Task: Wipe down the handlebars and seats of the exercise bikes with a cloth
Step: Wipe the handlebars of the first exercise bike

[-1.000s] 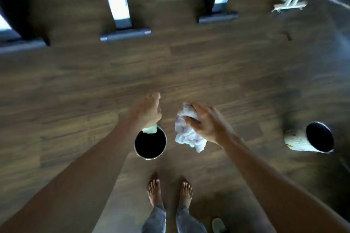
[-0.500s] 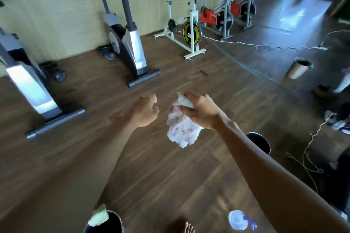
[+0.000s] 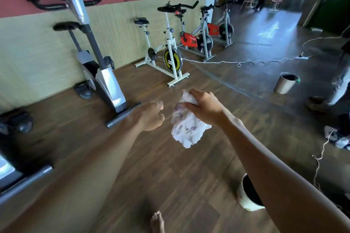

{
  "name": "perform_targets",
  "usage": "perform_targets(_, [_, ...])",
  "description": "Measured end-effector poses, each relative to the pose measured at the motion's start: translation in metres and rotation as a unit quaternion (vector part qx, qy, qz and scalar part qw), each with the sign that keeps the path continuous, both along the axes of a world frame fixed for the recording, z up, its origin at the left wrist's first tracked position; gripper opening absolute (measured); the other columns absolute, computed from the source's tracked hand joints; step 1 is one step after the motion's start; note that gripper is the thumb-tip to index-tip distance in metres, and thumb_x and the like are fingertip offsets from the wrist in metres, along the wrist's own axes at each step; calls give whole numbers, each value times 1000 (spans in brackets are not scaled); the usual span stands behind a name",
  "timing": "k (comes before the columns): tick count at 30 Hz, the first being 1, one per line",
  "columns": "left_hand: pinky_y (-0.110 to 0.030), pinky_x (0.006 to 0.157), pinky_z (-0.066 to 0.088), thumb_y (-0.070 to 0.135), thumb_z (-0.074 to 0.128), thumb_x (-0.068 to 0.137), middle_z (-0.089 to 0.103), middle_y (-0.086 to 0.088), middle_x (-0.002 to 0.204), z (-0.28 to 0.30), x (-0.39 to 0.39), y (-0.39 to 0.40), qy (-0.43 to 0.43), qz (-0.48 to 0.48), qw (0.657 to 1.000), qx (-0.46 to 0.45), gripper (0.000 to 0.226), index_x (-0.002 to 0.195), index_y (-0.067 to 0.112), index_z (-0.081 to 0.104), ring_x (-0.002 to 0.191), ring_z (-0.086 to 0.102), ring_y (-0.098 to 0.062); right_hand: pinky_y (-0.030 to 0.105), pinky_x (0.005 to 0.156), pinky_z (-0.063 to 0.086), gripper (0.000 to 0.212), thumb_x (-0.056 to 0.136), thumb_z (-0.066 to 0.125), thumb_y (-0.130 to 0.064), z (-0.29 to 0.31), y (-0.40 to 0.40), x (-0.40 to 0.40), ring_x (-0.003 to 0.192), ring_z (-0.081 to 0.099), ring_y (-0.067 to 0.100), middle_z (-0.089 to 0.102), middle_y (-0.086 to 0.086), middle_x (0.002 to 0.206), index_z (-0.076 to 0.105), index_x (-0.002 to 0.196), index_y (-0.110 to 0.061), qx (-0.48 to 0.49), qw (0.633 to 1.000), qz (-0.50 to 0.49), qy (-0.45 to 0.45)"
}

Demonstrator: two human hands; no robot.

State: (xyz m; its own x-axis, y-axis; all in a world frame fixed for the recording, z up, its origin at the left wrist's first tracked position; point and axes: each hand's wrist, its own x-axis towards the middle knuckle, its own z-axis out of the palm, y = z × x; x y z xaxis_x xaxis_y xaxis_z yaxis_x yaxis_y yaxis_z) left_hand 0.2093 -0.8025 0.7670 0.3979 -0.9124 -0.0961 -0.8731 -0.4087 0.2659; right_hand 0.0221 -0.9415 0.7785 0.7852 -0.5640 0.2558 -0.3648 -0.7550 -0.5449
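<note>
The right hand (image 3: pixel 203 107) grips a bunched white cloth (image 3: pixel 186 127), its fingers curled over the top of the wad while the loose end hangs below. Just beside the cloth, not touching it, the left hand (image 3: pixel 149 115) is loosely curled and holds nothing. Both arms reach out over the wooden floor (image 3: pixel 170 176), well short of any machine.

Taking the cloth as the landmark: beyond it and to its left stands the grey upright bike (image 3: pixel 98 73), its seat (image 3: pixel 66 25) and handlebars (image 3: pixel 62 2) high against the wall. Straight beyond the cloth is the white spin bike (image 3: pixel 168 51), and farther right of that the red spin bike (image 3: pixel 197 38). A white cord (image 3: pixel 246 60) runs along the floor beyond the cloth on the right. Nearer the person than the cloth, a bucket (image 3: pixel 246 195) sits partly hidden under the right forearm; a metal bin (image 3: pixel 286 82) stands well off to the cloth's right.

No wiping has begun, by the look of it. The risks I see: the bare foot (image 3: pixel 157 221) catching the bucket or the cord on the way to the bikes, and the hanging end of the cloth dragging or snagging on a pedal or flywheel if it is not gathered up.
</note>
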Motion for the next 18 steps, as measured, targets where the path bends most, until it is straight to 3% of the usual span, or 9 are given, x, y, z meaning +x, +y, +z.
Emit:
perform_targets(2, [-42,104,46,30,51,101,57,-8,141,1,30,-47,-16,-11,1000,3,40,138,15,52,129,55,-28,28,69,42,22,95,67,-35,4,-37,28,80,65,33,64,1,79,62,113,-22,-10,1000,-3,-1])
perform_targets(6, [-38,101,45,27,52,99,58,-7,136,10,91,-137,-24,-21,999,0,37,134,15,55,126,55,-27,31,67,41,20,93,65,-39,12,-117,84,72,57,31,58,0,75,46,88,-32,-12,1000,-20,-5])
perform_targets(11, [-44,101,47,21,51,96,60,-11,133,20,152,-237,-19,-26,999,9,39,133,11,55,121,56,-30,35,68,46,21,93,64,-42,23,-215,145,80,58,34,61,3,83,57,100,-23,-5,999,-38,3])
perform_targets(15, [-45,100,48,18,51,97,60,-9,131,13,191,-316,-14,-20,1000,9,36,132,10,56,117,58,-28,31,69,40,22,94,65,-39,18,-300,193,78,56,30,62,5,86,58,103,-20,5,1000,-26,10])
perform_targets(18, [-47,97,51,16,50,98,59,-12,127,5,224,-378,0,4,1000,-1,32,129,9,56,112,58,-27,36,65,50,23,95,65,-39,11,-369,231,75,62,29,67,7,88,58,106,-19,10,1000,-1,19])
